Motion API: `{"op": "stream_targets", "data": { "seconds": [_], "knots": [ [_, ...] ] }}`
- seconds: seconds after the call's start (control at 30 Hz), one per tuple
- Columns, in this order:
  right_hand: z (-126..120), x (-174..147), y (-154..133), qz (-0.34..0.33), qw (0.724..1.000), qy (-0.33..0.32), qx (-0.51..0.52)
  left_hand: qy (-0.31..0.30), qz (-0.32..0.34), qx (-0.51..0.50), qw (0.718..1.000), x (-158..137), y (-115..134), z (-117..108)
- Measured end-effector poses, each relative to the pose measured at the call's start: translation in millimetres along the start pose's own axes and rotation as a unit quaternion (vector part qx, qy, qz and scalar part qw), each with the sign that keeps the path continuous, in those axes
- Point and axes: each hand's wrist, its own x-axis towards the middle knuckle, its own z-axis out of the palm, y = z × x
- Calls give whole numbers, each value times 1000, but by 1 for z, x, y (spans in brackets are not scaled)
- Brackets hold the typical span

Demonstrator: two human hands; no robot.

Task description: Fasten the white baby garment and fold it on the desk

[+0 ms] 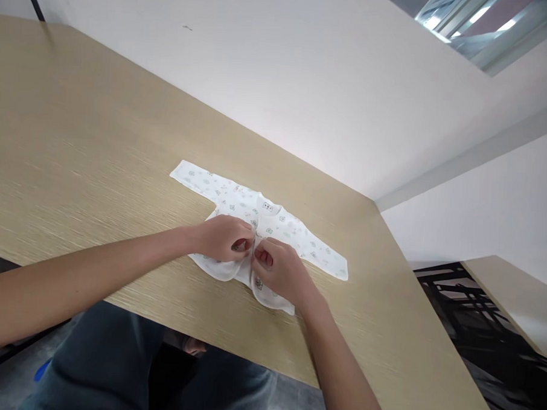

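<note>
A small white baby shirt (pixel 290 227) with a scattered print lies spread on the wooden table, its sleeves stretched out to both sides and its neckline toward the wall. The front opening runs down its middle, and the lower hems curve apart. My left hand (pixel 227 238) pinches the left front edge near the centre. Just beside it, my right hand (pixel 277 267) pinches the right front edge, a little lower. The fingertips of both hands nearly meet at the opening. Any fastener between the fingers is too small to make out.
The light wooden table (pixel 99 143) meets a white wall (pixel 261 65) along its far edge. A dark cable (pixel 34 0) hangs at the back left. To the right stand black metal frames (pixel 468 322) beside another tabletop (pixel 518 294). My legs (pixel 108 361) are under the near edge.
</note>
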Motion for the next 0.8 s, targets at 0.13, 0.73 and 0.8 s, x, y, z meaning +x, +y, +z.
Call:
{"op": "stream_targets", "data": {
  "seconds": [0.13, 0.73, 0.8],
  "knots": [
    [-3, 1, 1, 9, 999, -5, 40, -2, -3, -6, 1000, 0, 1, 0],
    [-2, 5, 6, -20, 994, -5, 111, -45, -25, -94, 994, 3, -5, -3],
    [-1, 6, 6, -14, 994, 2, 112, -49, -31, -94, 994, 3, -5, -4]
  ]
}}
